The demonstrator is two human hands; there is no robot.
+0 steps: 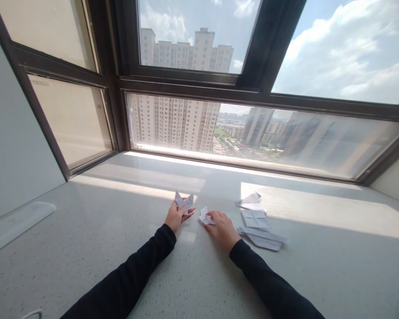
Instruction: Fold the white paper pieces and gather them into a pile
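In my left hand (pixel 177 215) is a folded white paper piece (pixel 185 203) with two pointed corners standing up like ears. The thumb presses on its front, and the other fingers are behind it. My right hand (pixel 223 228) is closed on a second folded paper piece (pixel 204 217), close to the sill surface. One pointed corner of that piece sticks up beyond the fingertips, and the rest is partly covered by the hand. A small gap lies between the two pieces.
Right of my right hand lie a folded paper plane shape (pixel 251 200), a creased paper square (pixel 255 219) and long folded papers (pixel 264 239). They rest on the speckled white sill (pixel 119 226). A white strip (pixel 20 223) lies at left. Dark window frames (pixel 246 167) bound the far side.
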